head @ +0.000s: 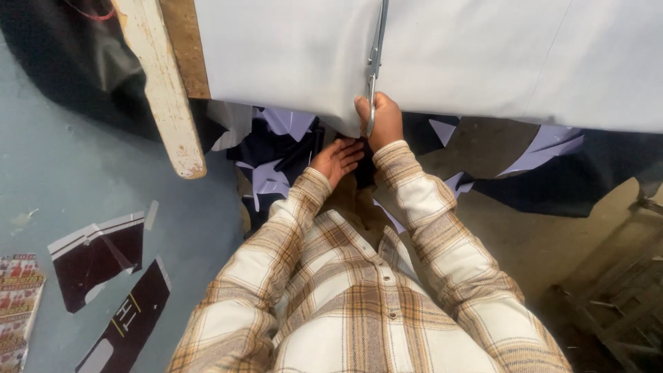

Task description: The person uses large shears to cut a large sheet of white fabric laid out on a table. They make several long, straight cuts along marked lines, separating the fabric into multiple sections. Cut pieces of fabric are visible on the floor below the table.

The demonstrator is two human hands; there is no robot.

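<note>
A large sheet of pale grey fabric [483, 55] lies over the table at the top of the view and hangs over its near edge. Long metal scissors [376, 55] run up along a cut line in the fabric. My right hand [380, 119] grips the scissor handles at the fabric's edge. My left hand [337, 159] is just below the hanging edge, palm up with fingers spread, holding nothing. Both arms wear a cream and tan plaid shirt.
Lilac and dark fabric scraps [276, 159] pile under the table. A worn wooden table leg [162, 90] stands at left. Dark cut pieces [97, 259] lie on the blue-grey floor. A dark wooden frame [621, 283] sits at lower right.
</note>
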